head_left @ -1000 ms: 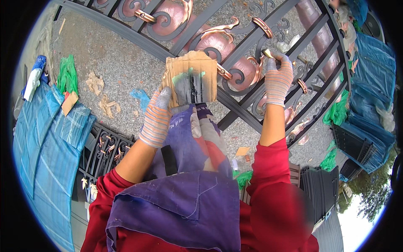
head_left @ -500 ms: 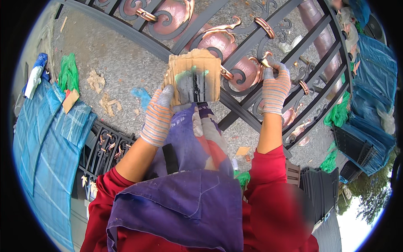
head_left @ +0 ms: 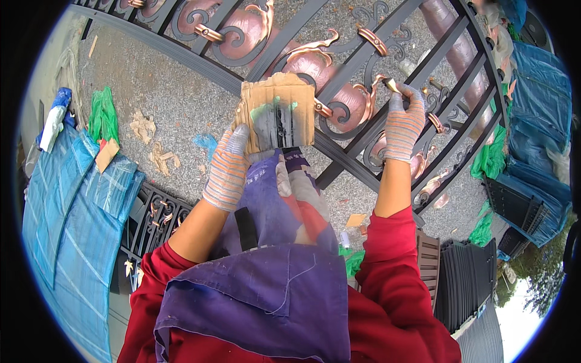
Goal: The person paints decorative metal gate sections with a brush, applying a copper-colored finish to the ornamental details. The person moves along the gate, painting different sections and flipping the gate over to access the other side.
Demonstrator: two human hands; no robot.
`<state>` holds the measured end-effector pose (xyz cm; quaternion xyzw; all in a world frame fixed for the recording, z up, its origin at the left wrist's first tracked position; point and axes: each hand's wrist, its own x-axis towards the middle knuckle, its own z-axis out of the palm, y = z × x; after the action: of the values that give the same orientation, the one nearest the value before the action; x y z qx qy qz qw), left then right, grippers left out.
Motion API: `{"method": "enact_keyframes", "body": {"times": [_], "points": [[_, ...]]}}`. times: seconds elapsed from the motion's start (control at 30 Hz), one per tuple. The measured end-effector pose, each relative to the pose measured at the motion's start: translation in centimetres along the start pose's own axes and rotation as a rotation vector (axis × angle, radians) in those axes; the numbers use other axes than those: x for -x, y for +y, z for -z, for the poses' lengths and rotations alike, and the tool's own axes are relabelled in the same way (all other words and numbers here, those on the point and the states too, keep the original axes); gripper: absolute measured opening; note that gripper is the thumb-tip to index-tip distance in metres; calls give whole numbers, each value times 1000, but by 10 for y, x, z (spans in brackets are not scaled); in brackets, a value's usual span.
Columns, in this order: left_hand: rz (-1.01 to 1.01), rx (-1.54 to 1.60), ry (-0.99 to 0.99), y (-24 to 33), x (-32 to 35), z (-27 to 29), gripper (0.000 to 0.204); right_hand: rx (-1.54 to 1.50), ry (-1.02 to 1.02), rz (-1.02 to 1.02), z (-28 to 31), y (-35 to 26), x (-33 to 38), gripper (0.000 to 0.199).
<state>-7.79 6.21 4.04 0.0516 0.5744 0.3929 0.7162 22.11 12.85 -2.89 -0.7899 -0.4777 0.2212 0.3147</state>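
In my left hand (head_left: 230, 158), gloved in grey and orange stripes, is a piece of brown cardboard (head_left: 253, 100) smeared with black, grey and green paint. The thumb lies over its left edge. My right hand (head_left: 404, 127), gloved alike, is closed on what looks like a small paintbrush (head_left: 393, 86) with a gold-coloured part; its handle is mostly hidden by the fingers. The brush is beside a copper-coloured leaf (head_left: 369, 100) on the black metal gate (head_left: 339, 156). Whether it touches the leaf, I cannot tell.
Pink plastic-wrapped rolls (head_left: 451, 30) lie beneath the gate. Blue sheeting (head_left: 72, 230) covers a stack at left, and more blue sheeting (head_left: 538, 115) lies at right. Dark metal panels (head_left: 463, 278) stand at lower right. Torn cardboard (head_left: 142, 126) litters the grey ground.
My right hand has moved slightly to the right along the gate, and the brush with it, away from the leaf's tip. The left hand still holds the cardboard. The view has shifted a little.
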Motion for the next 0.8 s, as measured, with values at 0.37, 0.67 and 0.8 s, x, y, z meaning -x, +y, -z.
{"method": "enact_keyframes", "body": {"times": [0.37, 0.67, 0.8], "points": [[-32, 25, -18, 14, 3, 20, 39, -359, 38, -154, 1, -32, -2, 16], [-37, -26, -112, 61, -14, 62, 44, -351, -221, 13, -35, -151, 86, 15], [-17, -61, -109, 87, -17, 76, 40, -239, -204, 172, -72, -181, 109, 17]]}}
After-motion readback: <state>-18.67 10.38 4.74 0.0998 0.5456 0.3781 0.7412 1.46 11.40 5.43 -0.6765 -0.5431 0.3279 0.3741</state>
